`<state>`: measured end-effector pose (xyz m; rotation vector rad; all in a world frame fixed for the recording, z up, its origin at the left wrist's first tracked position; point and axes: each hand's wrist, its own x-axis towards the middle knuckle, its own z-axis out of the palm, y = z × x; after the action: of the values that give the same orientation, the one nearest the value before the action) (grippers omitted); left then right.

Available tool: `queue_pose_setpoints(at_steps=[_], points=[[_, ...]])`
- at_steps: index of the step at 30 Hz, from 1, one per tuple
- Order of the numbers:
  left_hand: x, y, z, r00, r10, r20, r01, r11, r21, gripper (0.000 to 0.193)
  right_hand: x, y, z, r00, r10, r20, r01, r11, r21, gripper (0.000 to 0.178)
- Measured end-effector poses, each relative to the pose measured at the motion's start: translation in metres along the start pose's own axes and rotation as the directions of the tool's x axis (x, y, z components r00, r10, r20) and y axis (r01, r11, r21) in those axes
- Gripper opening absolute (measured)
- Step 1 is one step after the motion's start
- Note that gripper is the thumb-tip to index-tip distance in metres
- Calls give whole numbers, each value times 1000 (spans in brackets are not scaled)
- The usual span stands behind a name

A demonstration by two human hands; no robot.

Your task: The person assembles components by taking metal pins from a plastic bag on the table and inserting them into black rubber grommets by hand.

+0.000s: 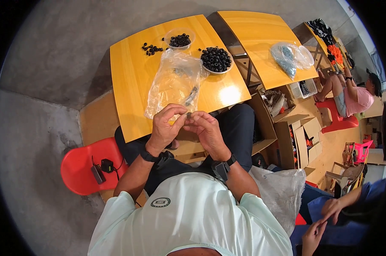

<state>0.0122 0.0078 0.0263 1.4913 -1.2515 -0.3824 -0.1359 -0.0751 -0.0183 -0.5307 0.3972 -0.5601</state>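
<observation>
The left hand (pixel 165 126) and right hand (pixel 206 131) pinch a small dark rounded piece (pixel 188 114) over the yellow table's (pixel 135 85) near edge; it is probably light, stiff and easily dropped, best gripped fingertip-to-fingertip on opposite sides

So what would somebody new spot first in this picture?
Probably the nearest yellow table at upper middle, with its bowl heaped with small black pieces on the right. Just past its near edge, the left hand and right hand meet over a tiny dark piece. A bright red seat pops out at left.
</observation>
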Motion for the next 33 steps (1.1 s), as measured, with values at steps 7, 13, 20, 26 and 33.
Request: queue_pose_setpoints(at_steps=[7,13,20,26,33], points=[[1,6,3,995,95,-17,-91,985,149,14,1,2,2,998,-51,-37,48,996,-73,16],[-1,6,13,992,94,-80,-77,979,190,17,6,2,-1,997,-55,-55,54,998,-18,17],[-9,-6,17,995,-72,-62,71,997,-10,25,10,3,-3,999,32,-25,-28,989,145,19],[-6,-11,12,971,-239,26,240,953,-187,26,9,4,1,996,82,-35,-74,980,183,18],[3,-15,9,1000,2,26,-4,998,70,17,9,3,-3,995,96,-32,-90,985,149,20]])
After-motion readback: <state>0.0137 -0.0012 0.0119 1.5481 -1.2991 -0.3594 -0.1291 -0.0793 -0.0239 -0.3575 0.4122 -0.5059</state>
